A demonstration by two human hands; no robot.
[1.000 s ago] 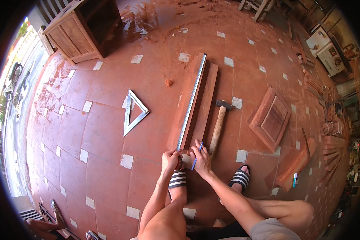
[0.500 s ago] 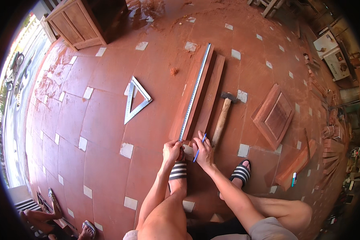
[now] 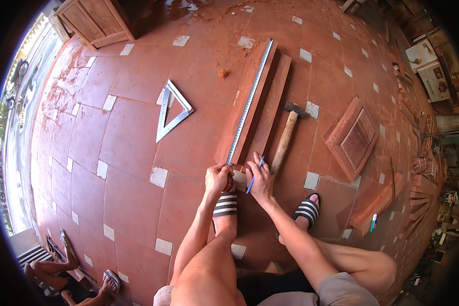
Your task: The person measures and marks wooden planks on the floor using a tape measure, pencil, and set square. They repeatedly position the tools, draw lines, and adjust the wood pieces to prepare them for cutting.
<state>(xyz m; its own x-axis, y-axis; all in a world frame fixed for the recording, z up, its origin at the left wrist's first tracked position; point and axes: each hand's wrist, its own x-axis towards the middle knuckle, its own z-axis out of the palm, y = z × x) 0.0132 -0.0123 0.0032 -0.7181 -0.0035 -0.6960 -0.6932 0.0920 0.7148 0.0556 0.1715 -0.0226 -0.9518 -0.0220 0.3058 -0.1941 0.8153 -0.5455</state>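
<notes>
Red tiled floor [image 3: 112, 153] with small pale corner squares fills the frame, dusted with sawdust toward the top. At the upper left stands a wooden cabinet [image 3: 94, 20]. Two long wooden boards [image 3: 262, 97] lie side by side in the middle, their long axis running from the hands up and slightly right toward the top of the frame. A metal ruler [image 3: 250, 102] lies along the left board on that same line, its near end touching the left hand [image 3: 218, 178], which is closed and pinching that end. Just to the right, the right hand [image 3: 260, 181] presses on the boards' near end and grips a blue pen [image 3: 255, 174] between its fingers, so the right hand is nearer the right board. A hammer [image 3: 286, 136] lies just beside the boards on the right, a carved wooden panel [image 3: 353, 138] farther right, a metal triangle square [image 3: 171, 109] to the left. At the upper right edge stand pale cardboard boxes [image 3: 431, 64] bearing labels, too small to tell more.
</notes>
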